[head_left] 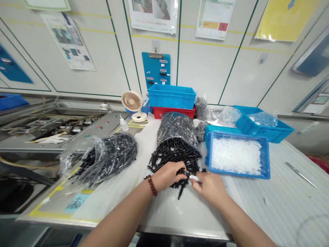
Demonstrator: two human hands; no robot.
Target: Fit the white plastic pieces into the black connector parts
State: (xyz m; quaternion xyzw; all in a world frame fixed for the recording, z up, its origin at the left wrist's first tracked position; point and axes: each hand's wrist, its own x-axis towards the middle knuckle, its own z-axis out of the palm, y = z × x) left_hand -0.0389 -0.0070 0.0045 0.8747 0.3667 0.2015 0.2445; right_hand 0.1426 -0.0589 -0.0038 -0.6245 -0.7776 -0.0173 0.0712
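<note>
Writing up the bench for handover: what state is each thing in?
Left hand, gripping black plastic parts.
Right hand, pinching a white piece.
Centre clear bag, open, spilling parts.
Left clear bag, on its side, full.
Blue tray, filled with white parts.

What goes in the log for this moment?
left hand: black plastic part | right hand: white plastic piece | beside: blue tray of white parts

Left hand (167, 176) and right hand (209, 188): 2
Clear plastic bags (176, 128) of black plastic parts (174, 156), ahead and left of the fingers: 2
Rectangular blue plastic crates (171, 96), ahead and right of the fingers: 4
Red plastic crate (173, 112), ahead of the fingers: 1
Round cream desk fan (132, 103), ahead and left of the fingers: 1
</note>
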